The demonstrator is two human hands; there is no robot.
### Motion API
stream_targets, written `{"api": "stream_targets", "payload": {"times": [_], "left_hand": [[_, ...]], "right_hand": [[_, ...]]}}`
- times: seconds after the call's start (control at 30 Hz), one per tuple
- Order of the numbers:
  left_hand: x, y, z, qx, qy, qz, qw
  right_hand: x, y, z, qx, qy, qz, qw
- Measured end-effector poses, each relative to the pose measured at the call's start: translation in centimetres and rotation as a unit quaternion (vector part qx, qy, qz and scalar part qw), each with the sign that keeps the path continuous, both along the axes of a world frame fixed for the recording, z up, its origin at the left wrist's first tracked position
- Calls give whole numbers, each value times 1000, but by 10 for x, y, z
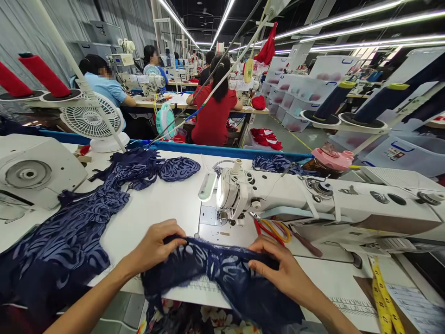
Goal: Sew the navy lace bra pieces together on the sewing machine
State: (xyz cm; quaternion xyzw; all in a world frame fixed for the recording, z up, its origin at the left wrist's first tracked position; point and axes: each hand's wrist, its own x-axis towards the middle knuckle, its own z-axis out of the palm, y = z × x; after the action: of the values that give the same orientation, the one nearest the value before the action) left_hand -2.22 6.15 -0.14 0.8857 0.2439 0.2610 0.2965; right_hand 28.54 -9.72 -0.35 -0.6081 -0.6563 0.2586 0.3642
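Note:
A navy patterned bra is stretched between my two hands at the table's front edge, its lower parts hanging over my lap. My left hand pinches its upper edge on the left, thumb on top. On the right, my right hand grips the same edge between thumb and fingers. Just beyond the garment stands the white sewing machine, with its needle and presser foot over the metal plate. Nothing of the garment lies under the foot.
A long pile of navy patterned pieces covers the table's left side. Red-handled scissors lie by the machine, and a yellow tape measure is at right. A white fan stands behind; co-workers sit beyond.

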Motion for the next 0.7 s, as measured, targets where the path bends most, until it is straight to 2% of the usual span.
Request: {"api": "stream_targets", "payload": {"times": [0.03, 0.07, 0.1, 0.13, 0.17, 0.2, 0.23, 0.27, 0.33, 0.4, 0.47, 0.57, 0.63, 0.7], "left_hand": [[-3, -1, 11, 109, -31, 4, 994], [-7, -2, 20, 226, -56, 6, 973], [-12, -4, 28, 337, -69, 8, 939], [-16, -7, 31, 425, -68, -2, 903], [-19, -11, 30, 488, -58, -14, 871], [-22, -15, 24, 520, -39, -27, 853], [-24, -21, 15, 527, -14, -39, 849], [-25, -27, 2, 510, 10, -44, 859], [-23, -40, -23, 443, 49, -53, 894], [-15, -51, -39, 383, 57, -73, 919], [-1, -57, -45, 360, 43, -103, 926], [27, -56, -46, 363, 35, -140, 921], [42, -53, -53, 354, 70, -121, 925], [48, -50, -65, 326, 117, -71, 935]], "right_hand": [[-1, -4, 10, 90, -52, -3, 995], [-2, -9, 19, 182, -113, -5, 977], [-2, -14, 25, 264, -178, 0, 948], [-2, -19, 28, 322, -240, 11, 916], [-1, -24, 28, 348, -294, 28, 890], [-1, -28, 25, 352, -335, 46, 873], [-2, -31, 18, 337, -362, 64, 867], [-3, -34, 10, 307, -377, 78, 870], [-9, -37, -6, 227, -379, 91, 893], [-18, -35, -16, 164, -350, 100, 917], [-29, -26, -19, 145, -301, 108, 936], [-42, -3, -25, 167, -260, 133, 942], [-46, 10, -33, 166, -280, 120, 938], [-46, 16, -42, 146, -308, 85, 936]]}}
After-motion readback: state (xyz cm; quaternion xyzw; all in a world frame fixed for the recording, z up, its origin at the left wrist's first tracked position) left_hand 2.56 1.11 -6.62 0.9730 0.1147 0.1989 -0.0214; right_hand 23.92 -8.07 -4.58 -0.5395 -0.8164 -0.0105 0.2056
